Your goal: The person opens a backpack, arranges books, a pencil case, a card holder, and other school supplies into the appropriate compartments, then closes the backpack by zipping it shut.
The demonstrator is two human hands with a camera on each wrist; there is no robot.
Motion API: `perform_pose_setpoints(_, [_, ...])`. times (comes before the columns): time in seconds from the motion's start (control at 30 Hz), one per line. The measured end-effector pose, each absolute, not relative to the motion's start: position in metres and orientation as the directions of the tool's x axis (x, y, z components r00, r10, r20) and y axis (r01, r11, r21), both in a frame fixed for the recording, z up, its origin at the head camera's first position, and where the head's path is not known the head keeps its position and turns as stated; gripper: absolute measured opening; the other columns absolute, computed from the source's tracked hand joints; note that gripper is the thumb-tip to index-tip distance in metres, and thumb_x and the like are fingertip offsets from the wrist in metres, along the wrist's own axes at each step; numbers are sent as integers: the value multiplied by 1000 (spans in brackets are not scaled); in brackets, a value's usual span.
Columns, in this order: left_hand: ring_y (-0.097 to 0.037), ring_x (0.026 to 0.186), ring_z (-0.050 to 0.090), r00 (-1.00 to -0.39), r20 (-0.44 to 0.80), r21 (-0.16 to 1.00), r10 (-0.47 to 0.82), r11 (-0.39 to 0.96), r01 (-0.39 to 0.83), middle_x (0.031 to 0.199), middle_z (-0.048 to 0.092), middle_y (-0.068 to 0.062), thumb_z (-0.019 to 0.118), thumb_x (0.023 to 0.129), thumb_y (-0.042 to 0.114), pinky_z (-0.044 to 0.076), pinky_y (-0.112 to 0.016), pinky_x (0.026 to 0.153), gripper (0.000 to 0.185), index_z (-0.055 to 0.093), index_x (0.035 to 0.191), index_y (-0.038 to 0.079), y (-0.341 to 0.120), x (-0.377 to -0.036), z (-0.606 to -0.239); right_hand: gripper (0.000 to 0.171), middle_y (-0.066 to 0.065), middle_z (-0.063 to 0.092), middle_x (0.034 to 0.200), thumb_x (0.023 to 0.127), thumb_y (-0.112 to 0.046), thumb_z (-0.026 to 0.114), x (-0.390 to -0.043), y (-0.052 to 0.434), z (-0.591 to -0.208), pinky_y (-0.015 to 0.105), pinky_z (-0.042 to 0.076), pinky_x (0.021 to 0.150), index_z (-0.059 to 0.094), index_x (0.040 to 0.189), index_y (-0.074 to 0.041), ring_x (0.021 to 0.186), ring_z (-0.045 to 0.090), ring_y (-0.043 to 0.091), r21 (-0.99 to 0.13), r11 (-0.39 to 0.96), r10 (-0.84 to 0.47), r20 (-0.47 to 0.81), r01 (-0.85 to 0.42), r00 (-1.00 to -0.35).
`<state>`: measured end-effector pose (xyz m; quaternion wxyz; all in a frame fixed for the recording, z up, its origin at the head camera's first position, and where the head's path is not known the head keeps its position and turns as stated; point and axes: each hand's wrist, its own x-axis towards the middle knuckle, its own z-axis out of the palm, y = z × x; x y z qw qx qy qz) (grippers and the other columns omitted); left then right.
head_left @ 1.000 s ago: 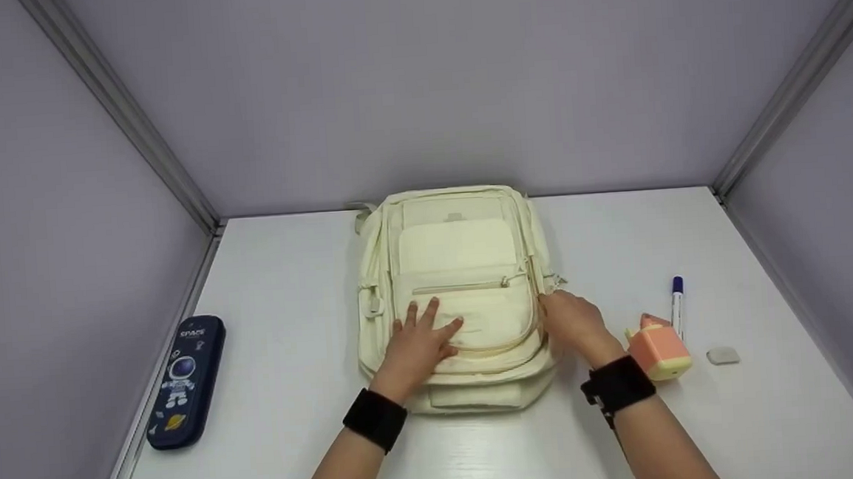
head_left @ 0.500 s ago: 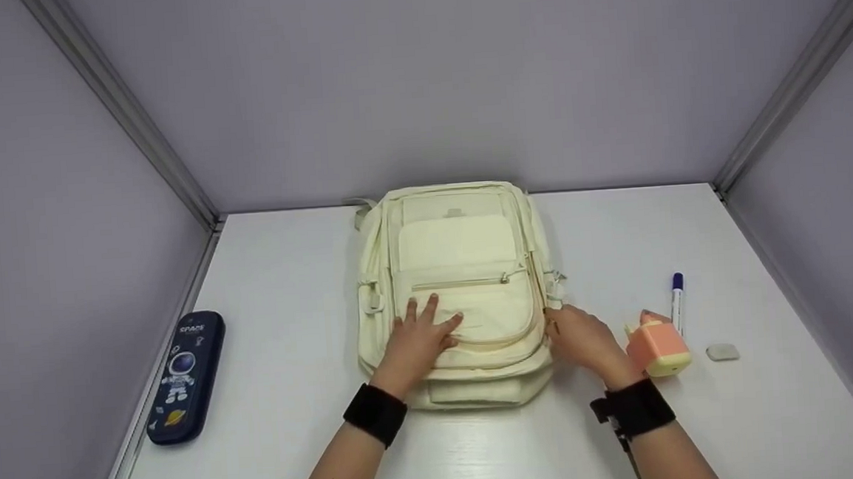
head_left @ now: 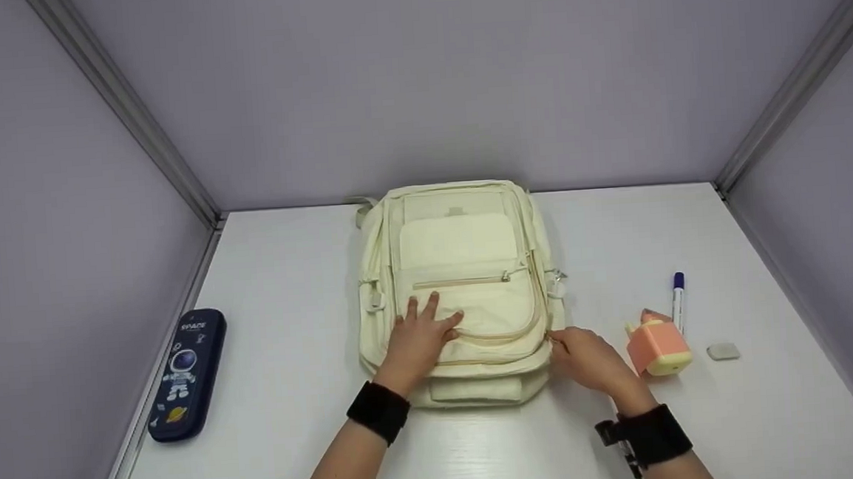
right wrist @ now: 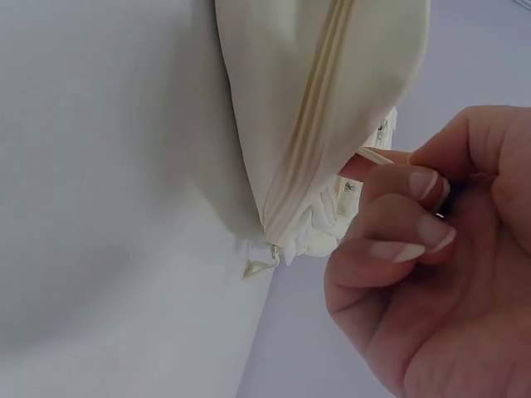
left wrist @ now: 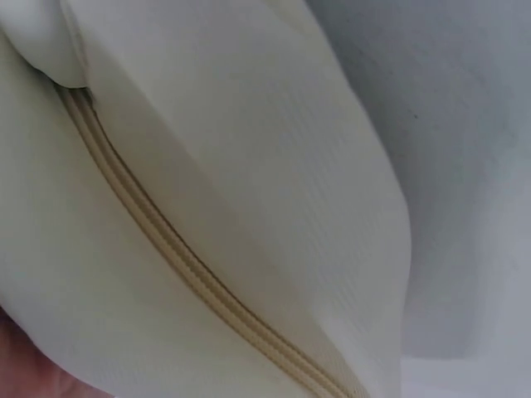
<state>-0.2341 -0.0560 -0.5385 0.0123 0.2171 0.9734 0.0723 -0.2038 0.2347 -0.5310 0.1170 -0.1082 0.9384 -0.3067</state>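
Observation:
A cream backpack [head_left: 456, 241] lies flat, its front facing up. My left hand [head_left: 414, 344] rests on the lower front pocket with fingers spread. At the bag's lower right side, my right hand [head_left: 589, 359] pinches a thin cord zipper pull [right wrist: 375, 155] between thumb and forefinger. The other fingers of that hand curl toward the palm in the right wrist view. A beige zipper [left wrist: 178, 257] runs along the bag in the left wrist view, its teeth together there. The zipper slider is hidden behind the fingers.
A navy pencil case [head_left: 187, 376] with an astronaut print lies at the left. To the right are an orange and yellow box-shaped item [head_left: 657, 347], a blue-capped marker [head_left: 678, 302] and a grey-white eraser [head_left: 723, 352]. Walls [head_left: 461, 82] enclose the white table.
My right hand has moved down along the bag's right edge toward me, pinching the zipper pull. My left hand stays on the front pocket.

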Motion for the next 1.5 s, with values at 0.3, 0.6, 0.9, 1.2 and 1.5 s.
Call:
perform_pose_setpoints(0.3, [-50,133,37,-916,-6,165,401,904,394,151,40,-15,49,100,40,45,-62,90,39,58,138,35,-49,-237,-534,29,12,67,95,99,-4,46,-186,225,-519,36,45,66,68,116,6,70,52,16,-670,736,-263,-146,-101,-954])
perform_pose_setpoints(0.6, [-50,131,39,-931,7,148,366,920,363,151,41,-15,49,98,42,46,-61,89,40,59,137,35,-43,-241,-536,27,22,65,116,101,-3,49,-175,212,-518,40,47,77,66,117,9,88,58,21,-719,664,-370,-75,-208,-926])
perform_pose_setpoints(0.9, [-50,134,35,-931,-16,148,365,922,358,153,38,-14,50,98,42,44,-61,93,42,57,139,35,-41,-244,-538,23,-2,48,73,101,-1,45,-173,186,-521,30,37,63,68,102,3,60,39,9,-737,624,-426,-40,-261,-904])
perform_pose_setpoints(1.2, [-51,139,25,-931,-32,276,364,898,342,156,31,-15,56,97,39,34,-66,100,45,56,141,28,-44,-240,-540,27,-6,36,63,99,1,45,-174,158,-527,27,34,56,52,74,-7,55,36,6,-755,591,-474,-39,-285,-879])
perform_pose_setpoints(1.5, [-39,130,45,-922,188,428,338,817,386,134,55,-18,70,93,22,35,-60,102,22,72,107,6,-39,-227,-537,30,-9,31,61,95,2,49,-173,157,-534,21,30,51,40,71,-13,52,33,3,-805,547,-476,-72,-231,-877])
